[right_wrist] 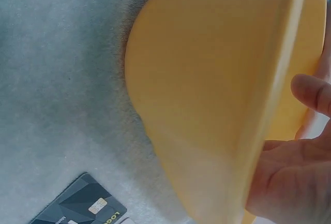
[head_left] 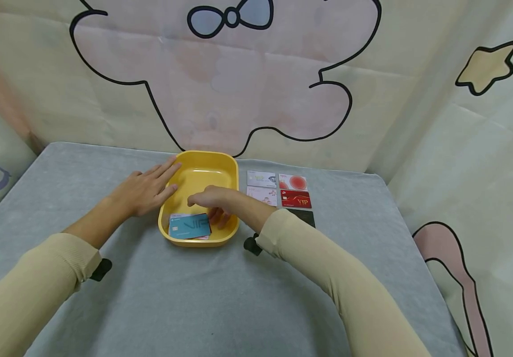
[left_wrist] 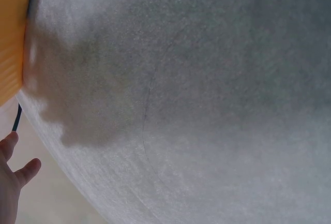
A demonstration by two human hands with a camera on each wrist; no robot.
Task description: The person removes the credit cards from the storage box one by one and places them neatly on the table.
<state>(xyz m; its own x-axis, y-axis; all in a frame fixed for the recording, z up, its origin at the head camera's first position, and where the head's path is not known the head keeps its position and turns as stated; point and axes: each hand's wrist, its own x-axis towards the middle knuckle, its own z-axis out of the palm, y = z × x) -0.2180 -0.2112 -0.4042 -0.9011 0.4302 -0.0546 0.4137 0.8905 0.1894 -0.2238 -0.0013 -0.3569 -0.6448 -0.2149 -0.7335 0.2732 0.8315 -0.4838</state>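
Blue card (head_left: 189, 226) in the yellow tray (head_left: 212, 178), near end, left of centre, with the edges of at least one pinkish card (head_left: 203, 238) showing beneath it. Left hand (head_left: 147, 191) at the tray's left rim: fingers straight, thumb reaching over the edge, grip apart and wrapped around nothing. Right hand (head_left: 216, 201) inside the tray, fingers hanging loosely beside the blue card's right edge; we cannot tell whether they touch it. In the right wrist view the thumb stands clear of the fingers and we see nothing pinched, so we log this grip as apart too. Right of the tray on the table (head_left: 185, 297), in two columns: white card (head_left: 261, 179), pink card (head_left: 262, 195), card with a red disc (head_left: 293, 182), red card (head_left: 295, 199), and a dark card (head_left: 303, 217) partly behind the right forearm. We judge the cards very light, thin, fairly stiff and smooth, apt to slide over one another and hard to lift when flat. We would pinch by opposite long edges, or raise one edge with a fingertip first. The tray looks light and rigid; best held at its rim.
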